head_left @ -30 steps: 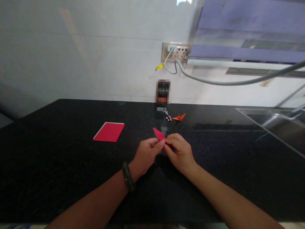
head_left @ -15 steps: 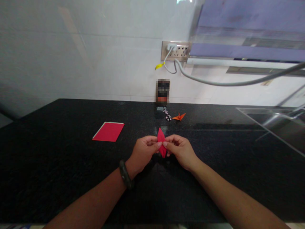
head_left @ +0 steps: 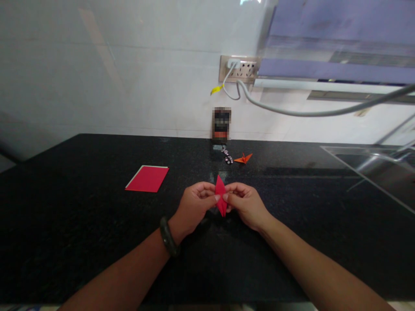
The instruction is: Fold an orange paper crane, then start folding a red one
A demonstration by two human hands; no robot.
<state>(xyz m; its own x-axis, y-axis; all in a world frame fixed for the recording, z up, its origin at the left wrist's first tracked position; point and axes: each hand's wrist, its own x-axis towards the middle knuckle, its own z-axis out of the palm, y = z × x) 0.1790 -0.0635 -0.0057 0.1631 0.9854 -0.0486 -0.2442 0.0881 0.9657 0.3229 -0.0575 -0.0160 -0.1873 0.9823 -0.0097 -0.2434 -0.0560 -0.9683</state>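
A piece of folded red origami paper (head_left: pixel 220 187), narrow and diamond-shaped, is held upright between my two hands above the dark counter. My left hand (head_left: pixel 200 202) pinches its left edge, thumb in front and fingers partly behind. On the opposite edge, my right hand (head_left: pixel 244 201) grips it the same way, the two thumbs close together near its middle. Its lower end splits into narrow points. Some fingertips are hidden behind the paper. To the left lies a stack of square red paper (head_left: pixel 148 179) with a pale edge. Beyond my hands sits an orange paper crane (head_left: pixel 244 158).
A blurred-out phone-like object (head_left: pixel 221 124) leans on the wall, a patterned strap (head_left: pixel 228 158) trailing from it. A metal sink (head_left: pixel 382 166) is set into the black counter (head_left: pixel 97 242) at right. A grey cable (head_left: pixel 292 113) hangs from the wall socket (head_left: pixel 248 69).
The folded red paper has shifted very slightly down and right, tilting a little, with both hands still pinching it. Nothing else on the counter has moved.
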